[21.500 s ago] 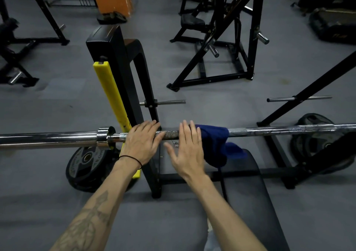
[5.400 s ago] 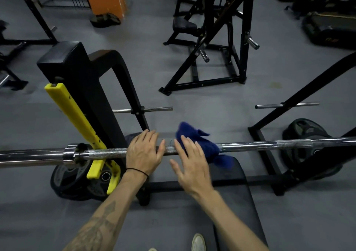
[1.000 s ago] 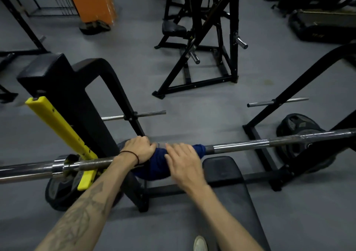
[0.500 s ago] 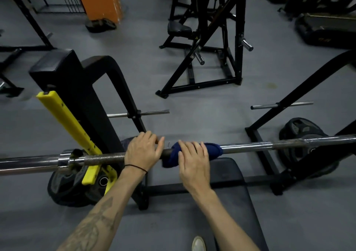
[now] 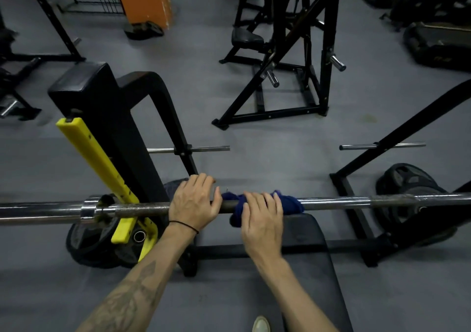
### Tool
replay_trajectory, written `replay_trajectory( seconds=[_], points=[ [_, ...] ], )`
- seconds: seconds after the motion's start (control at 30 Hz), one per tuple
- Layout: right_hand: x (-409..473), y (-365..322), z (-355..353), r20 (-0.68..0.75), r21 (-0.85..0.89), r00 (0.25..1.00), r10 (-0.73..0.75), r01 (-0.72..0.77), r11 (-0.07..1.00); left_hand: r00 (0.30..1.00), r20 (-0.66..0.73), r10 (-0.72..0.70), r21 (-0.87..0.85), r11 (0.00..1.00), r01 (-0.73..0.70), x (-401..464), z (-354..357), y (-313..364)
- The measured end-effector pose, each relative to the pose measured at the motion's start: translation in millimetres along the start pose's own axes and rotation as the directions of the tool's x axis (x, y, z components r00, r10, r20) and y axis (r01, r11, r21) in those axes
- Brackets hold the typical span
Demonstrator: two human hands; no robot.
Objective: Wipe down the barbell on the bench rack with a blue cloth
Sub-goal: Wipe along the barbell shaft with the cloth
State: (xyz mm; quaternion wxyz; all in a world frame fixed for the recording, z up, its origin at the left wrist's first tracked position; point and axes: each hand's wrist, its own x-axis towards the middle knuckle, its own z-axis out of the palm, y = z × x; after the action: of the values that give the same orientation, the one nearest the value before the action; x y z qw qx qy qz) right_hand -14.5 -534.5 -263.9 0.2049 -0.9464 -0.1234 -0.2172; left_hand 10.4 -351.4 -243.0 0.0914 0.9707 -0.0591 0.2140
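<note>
A steel barbell (image 5: 336, 200) runs across the view, resting on the bench rack (image 5: 107, 117) with its yellow guard (image 5: 94, 156) at the left. A dark blue cloth (image 5: 290, 203) is wrapped over the bar's middle. My right hand (image 5: 262, 219) lies palm-down on the cloth, pressing it onto the bar, fingers slightly spread. My left hand (image 5: 193, 203) rests flat on the bare knurled bar just left of the cloth, a black band at its wrist.
A black padded bench (image 5: 313, 268) sits below the bar. Weight plates lie on the floor at left (image 5: 94, 245) and right (image 5: 407, 181). Black gym machine frames (image 5: 288, 59) and an orange pillar (image 5: 145, 0) stand behind. A shoe tip (image 5: 261, 324) shows at the bottom.
Over the last second the cloth and my right hand have slid rightwards along the bar. My left hand has opened from a grip to lie flat on the bar.
</note>
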Motion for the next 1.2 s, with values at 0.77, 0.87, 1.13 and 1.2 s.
replay_trajectory(
  seconds=[0.77,0.87,1.13,1.2],
  points=[
    [-1,62,-25,-0.136,-0.060,0.927,0.349,-0.359,0.931,0.995,0.096,-0.022,0.022,1.000,0.020,1,-3,2],
    [-4,2,1,-0.086,0.016,0.960,0.266,-0.265,0.964,0.996,0.084,-0.009,0.033,0.999,0.006,-2,-2,3],
    [-3,104,-46,-0.111,-0.156,0.981,0.162,-0.178,0.972,0.995,0.053,0.082,0.033,0.996,-0.083,-1,-3,-2],
    [2,93,-33,-0.190,-0.131,0.922,0.336,-0.363,0.922,0.985,0.059,0.160,0.067,0.984,-0.164,-1,-1,-5]
  ],
)
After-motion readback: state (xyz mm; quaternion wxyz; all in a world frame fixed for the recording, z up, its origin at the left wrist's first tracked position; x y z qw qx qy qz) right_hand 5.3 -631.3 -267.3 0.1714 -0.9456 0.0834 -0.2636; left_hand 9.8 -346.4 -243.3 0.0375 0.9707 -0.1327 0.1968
